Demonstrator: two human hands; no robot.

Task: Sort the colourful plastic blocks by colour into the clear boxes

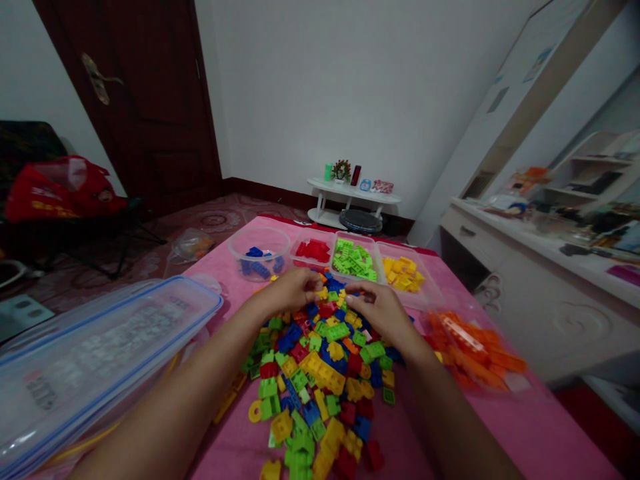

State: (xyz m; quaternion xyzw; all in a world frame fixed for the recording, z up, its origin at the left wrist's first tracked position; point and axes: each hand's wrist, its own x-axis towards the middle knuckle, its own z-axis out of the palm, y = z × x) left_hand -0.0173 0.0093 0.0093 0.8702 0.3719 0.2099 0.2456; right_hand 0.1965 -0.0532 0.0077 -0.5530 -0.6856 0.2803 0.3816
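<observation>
A heap of mixed toy building bricks (325, 370) in yellow, green, red, blue and orange spreads over the pink cloth. At its far end, my left hand (295, 289) is closed, its fingertips around a small yellow brick (323, 293). My right hand (377, 307) hovers over the heap just to the right, thumb and forefinger curved and apart. Small yellow pieces lie close to its fingertips, and I see nothing firmly held there. The palms and lower fingers of both hands are partly hidden.
Behind the heap stand a round tub of blue bricks (260, 243) and clear containers of red bricks (313, 251), green bricks (353, 260) and yellow bricks (404, 275). A bag of orange pieces (475, 353) lies right. A blue-edged clear lid (110, 347) lies left.
</observation>
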